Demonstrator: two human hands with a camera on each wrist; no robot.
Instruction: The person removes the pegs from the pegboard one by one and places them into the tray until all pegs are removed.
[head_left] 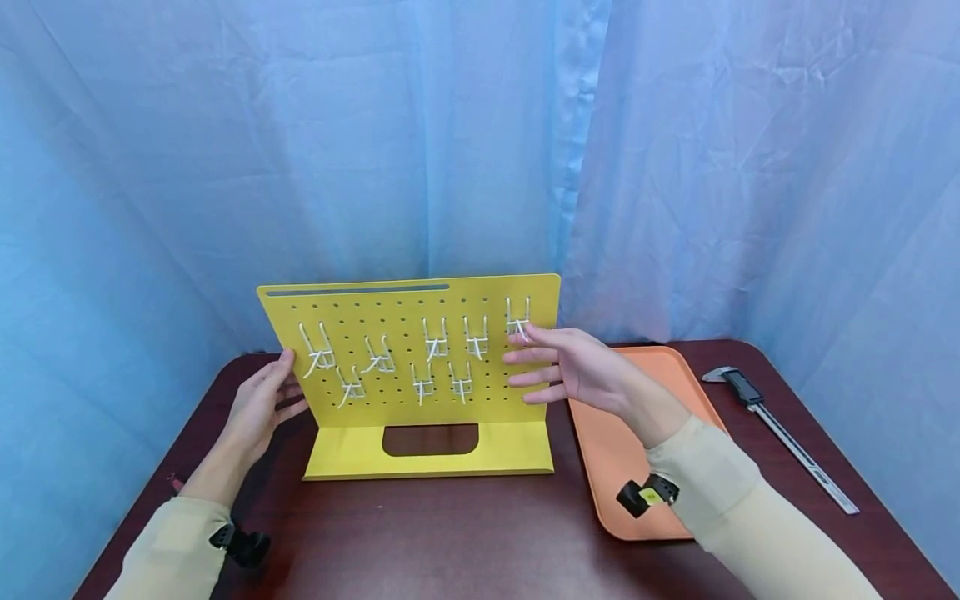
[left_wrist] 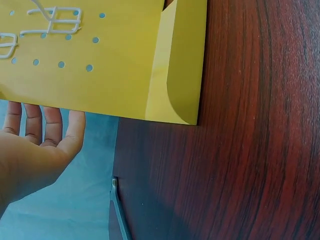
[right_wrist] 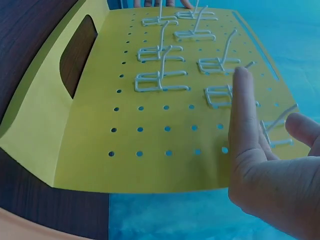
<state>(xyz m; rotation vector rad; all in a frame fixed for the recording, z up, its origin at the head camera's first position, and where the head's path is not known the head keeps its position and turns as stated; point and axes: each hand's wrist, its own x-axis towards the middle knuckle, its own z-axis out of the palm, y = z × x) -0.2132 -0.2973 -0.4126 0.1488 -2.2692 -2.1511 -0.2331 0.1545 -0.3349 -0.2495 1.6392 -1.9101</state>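
A yellow metal pegboard [head_left: 397, 408] stands on the table, its foot folded toward me with a cutout in it. Several white double-wire hooks [head_left: 436, 343] hang in its holes. My left hand [head_left: 258, 408] grips the board's left edge, thumb at the front; in the left wrist view the other fingertips pass behind that edge. Over the right side of the board is my right hand [head_left: 585, 367], fingers spread and fairly straight. Its thumb comes close to the top right hook [head_left: 518, 310]. In the right wrist view that hook [right_wrist: 276, 126] shows beside the thumb, nothing held.
An orange tray [head_left: 600, 467] lies to the right, partly under my right forearm. Beyond it rests a digital caliper [head_left: 795, 446]. A slim tool [left_wrist: 120, 212] lies on the dark wood table [head_left: 420, 533] at the left. Blue curtains [head_left: 337, 167] hang behind.
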